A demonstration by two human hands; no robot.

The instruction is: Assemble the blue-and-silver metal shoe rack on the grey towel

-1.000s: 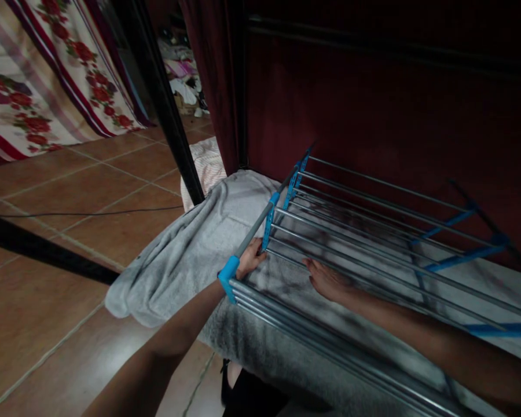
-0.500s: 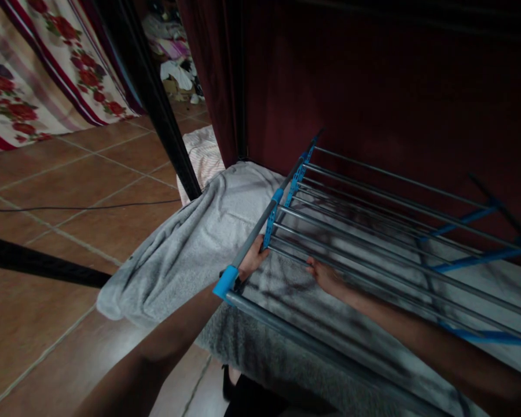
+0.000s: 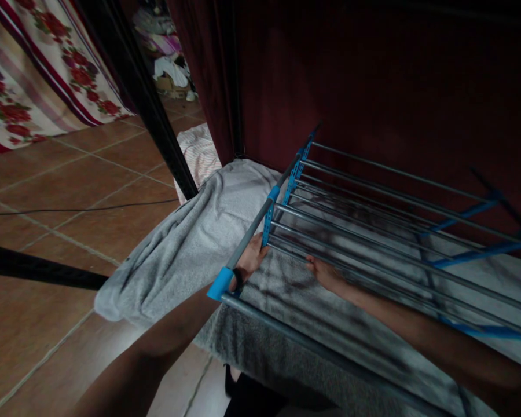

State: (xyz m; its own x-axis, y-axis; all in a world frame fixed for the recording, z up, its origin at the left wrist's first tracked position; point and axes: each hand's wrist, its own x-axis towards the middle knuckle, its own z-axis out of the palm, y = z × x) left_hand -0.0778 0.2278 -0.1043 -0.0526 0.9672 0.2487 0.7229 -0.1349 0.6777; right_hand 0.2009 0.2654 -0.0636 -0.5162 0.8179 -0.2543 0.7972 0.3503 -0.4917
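A metal drying rack (image 3: 250,233) with grey rods and blue joints stands low over a grey towel (image 3: 186,249). My left hand (image 3: 248,259) is wrapped round the rack's side bar, just beyond its near blue corner piece (image 3: 219,284). My right hand (image 3: 325,272) reaches in under the rods and rests on the towel, fingers stretched out toward the left hand. The rods cross over that hand and hide part of it.
A dark red curtain (image 3: 373,87) hangs right behind the rack. A black pole (image 3: 143,98) slants up at the left, with a striped cloth (image 3: 197,153) at its foot. A floral cloth (image 3: 35,75), a floor cable (image 3: 69,209) and a black bar (image 3: 35,267) lie over the tiles.
The rack's near blue corner has shifted slightly left and down in view. The bunched rods along the near edge now show as one bar. Both hands stay about where they were.
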